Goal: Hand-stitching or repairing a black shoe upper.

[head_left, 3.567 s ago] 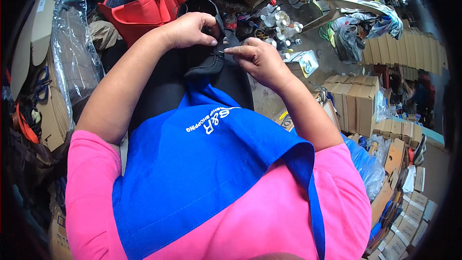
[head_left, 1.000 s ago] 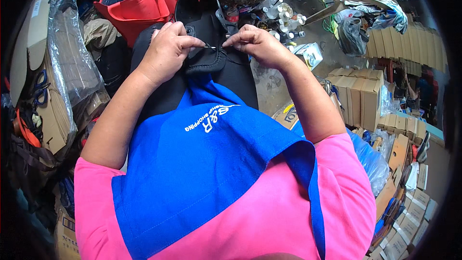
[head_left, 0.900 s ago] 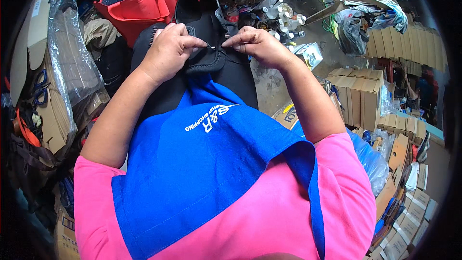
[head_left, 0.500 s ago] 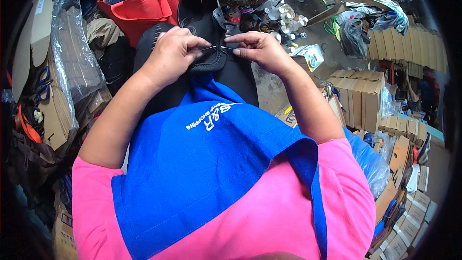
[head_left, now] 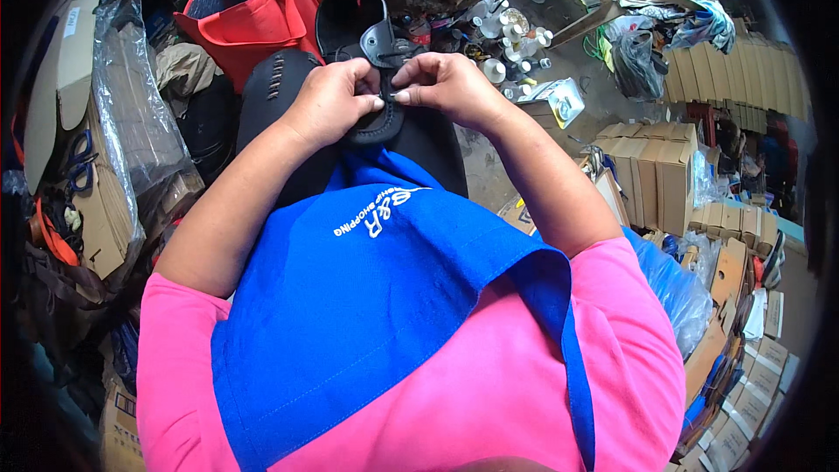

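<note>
The fingers of the left hand (head_left: 339,98) and right hand (head_left: 453,92) curl close together above the black shoe (head_left: 377,45) on the lap (head_left: 437,144); whether they grip thread, I cannot tell. Probably mid hand-stitching, calling next for even tension.

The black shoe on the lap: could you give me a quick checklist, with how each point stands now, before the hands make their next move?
1. Shoe supported: ok, it rests on the lap.
2. Left hand at the shoe: ok, at its left side.
3. Right hand at the shoe: ok, close beside the left.
4. What the fingertips pinch: cannot tell, too small.
5. Apron out of the fingertips' way: ok, it lies nearer the body.
6. Red bag clear of both hands: ok, beyond them.
</note>
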`<state>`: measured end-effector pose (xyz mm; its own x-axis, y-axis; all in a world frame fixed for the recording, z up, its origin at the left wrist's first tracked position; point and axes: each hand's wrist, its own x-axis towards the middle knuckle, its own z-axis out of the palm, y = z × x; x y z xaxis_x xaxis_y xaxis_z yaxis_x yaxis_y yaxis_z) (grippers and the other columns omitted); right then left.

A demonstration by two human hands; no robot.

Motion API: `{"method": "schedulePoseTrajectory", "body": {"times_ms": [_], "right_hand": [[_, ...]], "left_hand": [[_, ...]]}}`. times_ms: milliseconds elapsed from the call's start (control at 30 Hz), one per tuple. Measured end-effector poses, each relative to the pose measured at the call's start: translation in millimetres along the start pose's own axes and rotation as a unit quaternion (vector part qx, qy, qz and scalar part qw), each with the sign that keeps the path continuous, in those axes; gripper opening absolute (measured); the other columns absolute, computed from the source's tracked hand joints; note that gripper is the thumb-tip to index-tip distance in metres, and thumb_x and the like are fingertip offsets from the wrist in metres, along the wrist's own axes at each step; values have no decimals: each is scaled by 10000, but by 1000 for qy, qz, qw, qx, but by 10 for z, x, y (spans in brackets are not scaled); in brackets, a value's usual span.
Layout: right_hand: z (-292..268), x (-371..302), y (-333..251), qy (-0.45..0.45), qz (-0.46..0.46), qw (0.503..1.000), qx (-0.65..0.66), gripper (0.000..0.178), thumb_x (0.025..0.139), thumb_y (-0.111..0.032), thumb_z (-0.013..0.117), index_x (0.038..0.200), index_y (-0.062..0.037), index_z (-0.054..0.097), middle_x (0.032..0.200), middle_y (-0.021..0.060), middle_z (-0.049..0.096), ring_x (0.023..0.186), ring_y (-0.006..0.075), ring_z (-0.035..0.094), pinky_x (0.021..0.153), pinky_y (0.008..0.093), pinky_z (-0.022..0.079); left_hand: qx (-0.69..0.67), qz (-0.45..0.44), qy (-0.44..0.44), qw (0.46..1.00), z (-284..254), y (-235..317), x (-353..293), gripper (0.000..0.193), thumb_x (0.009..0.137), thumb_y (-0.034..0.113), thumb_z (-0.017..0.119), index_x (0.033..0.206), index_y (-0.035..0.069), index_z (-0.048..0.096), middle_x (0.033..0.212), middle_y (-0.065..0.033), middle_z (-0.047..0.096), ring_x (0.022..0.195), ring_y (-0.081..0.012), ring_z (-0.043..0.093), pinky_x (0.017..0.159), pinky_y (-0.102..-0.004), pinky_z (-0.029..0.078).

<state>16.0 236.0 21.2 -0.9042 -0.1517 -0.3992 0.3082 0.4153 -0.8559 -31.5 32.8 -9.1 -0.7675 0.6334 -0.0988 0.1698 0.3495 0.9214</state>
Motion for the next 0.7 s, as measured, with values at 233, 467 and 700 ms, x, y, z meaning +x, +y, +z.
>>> {"method": "schedulePoseTrajectory", "body": {"times_ms": [233,467,700], "right_hand": [[-24,42,11,-11,-27,997,-68,132,795,-117,750,830,-19,669,815,-3,641,766,69,575,716,241,473],[-218,-51,214,6,-35,999,40,137,807,-127,739,795,-57,622,799,-25,553,747,63,525,693,232,424],[-262,-174,435,66,-78,990,-99,156,782,-171,752,879,-64,694,887,31,566,796,106,584,692,257,469]], "left_hand": [[239,71,2,968,-184,170,-24,125,710,190,754,804,136,694,1076,-44,570,1138,-250,490,935,-418,350],[332,188,91,920,-299,141,-222,134,696,158,740,806,148,664,1127,-42,507,1131,-275,453,919,-451,327],[333,89,11,939,-198,350,-167,95,841,136,599,922,90,617,788,-96,628,892,-279,603,831,-432,401]]}}
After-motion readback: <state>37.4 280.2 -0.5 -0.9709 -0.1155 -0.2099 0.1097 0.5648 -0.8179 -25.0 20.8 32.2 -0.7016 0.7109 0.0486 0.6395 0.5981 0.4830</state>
